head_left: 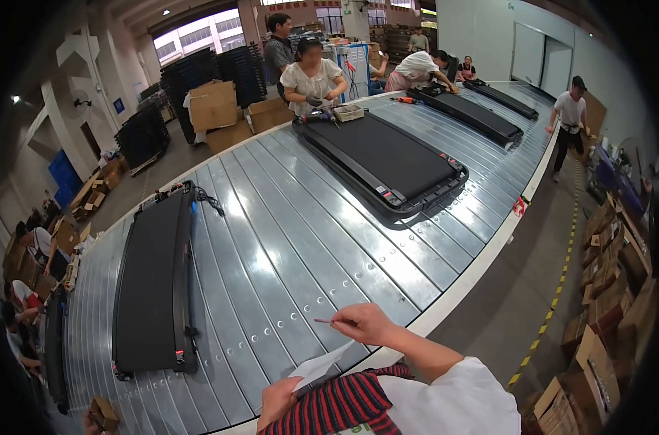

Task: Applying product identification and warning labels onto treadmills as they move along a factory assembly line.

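My left hand [277, 399] is at the near edge of the metal slat conveyor [286, 239], closed on a white sheet of paper [322, 365]. Over the conveyor's edge, to the right of the paper, my right hand [362, 324] pinches a thin reddish strip [323, 320] between thumb and fingers. Its exact kind is too small to make out. A red-and-black striped sleeve or cloth [336, 402] lies beside my left hand. A black treadmill [152, 283] rests on the slats at the left, and another treadmill [394, 159] lies farther ahead; neither hand touches them.
More treadmills [467, 116] lie along the far conveyor. A co-worker in a light blouse [313, 80] stands across it near a tray of parts [349, 112] and a power drill [317, 116]. Another person [570, 116] is in the right aisle. Cardboard boxes [597, 362] line that aisle.
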### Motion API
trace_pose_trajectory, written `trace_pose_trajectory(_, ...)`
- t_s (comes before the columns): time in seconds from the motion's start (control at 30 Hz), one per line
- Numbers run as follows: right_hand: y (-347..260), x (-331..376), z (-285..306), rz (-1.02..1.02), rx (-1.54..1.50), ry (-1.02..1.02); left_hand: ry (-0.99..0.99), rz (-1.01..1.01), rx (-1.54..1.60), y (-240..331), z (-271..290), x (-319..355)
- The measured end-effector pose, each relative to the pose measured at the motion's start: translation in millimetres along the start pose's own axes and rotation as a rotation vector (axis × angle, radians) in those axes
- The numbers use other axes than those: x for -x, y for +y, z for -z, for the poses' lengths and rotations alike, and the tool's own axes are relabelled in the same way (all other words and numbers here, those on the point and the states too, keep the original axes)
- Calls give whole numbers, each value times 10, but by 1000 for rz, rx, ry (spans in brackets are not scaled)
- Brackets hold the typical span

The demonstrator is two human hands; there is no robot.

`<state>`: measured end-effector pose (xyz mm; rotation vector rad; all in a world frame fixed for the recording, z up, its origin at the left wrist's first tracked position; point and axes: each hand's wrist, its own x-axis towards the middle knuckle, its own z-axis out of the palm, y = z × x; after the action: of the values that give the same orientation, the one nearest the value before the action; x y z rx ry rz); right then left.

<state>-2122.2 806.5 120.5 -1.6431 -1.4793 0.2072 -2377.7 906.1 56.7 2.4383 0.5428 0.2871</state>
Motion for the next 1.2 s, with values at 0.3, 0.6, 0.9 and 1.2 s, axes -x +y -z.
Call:
trace_pose_trajectory(0.3,-34,-104,-165,27,-12,-22,-15,26,-9,-267,-70,87)
trace_pose_trajectory(0.6,-54,-130,-319,47,30,-80,4,12,52,-326,-38,173)
trace_pose_trajectory(0.9,-88,-177,-484,115,7,8,28,-21,75,-391,3,281)
trace_pose_trajectory(1.2,-230,-223,-633,74,-9,-23,-19,71,9,-402,79,358)
